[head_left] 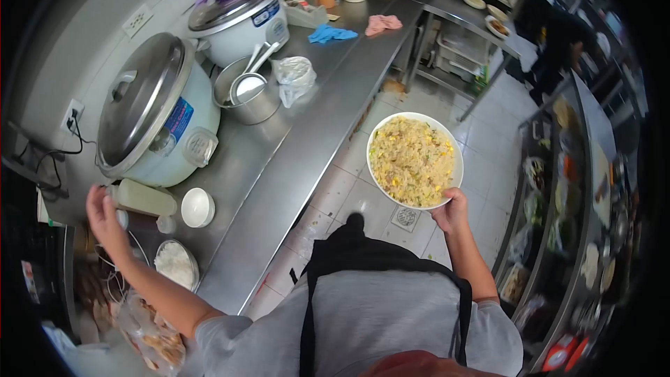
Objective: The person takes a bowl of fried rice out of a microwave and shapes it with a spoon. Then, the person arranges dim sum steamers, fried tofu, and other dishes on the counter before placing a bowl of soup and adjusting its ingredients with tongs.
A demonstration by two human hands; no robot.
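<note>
A white bowl of fried rice [413,160] is held out over the floor by my right hand [451,211], whose fingers grip its lower right rim. My left hand [105,215] is raised at the far left with its fingers apart and nothing in it. Beside it, a pale squeeze bottle [145,197] lies near the foot of a large rice cooker [150,108]. A small white bowl [198,208] and a bowl of white rice [176,264] are on the steel counter to the right of my left arm.
The steel counter [279,174] carries a second rice cooker [237,28], a metal pot with ladles [257,101], a plastic bag [294,75] and cloths. Shelves with food containers [536,202] stand at the right. Another person [562,38] bends over in the upper right.
</note>
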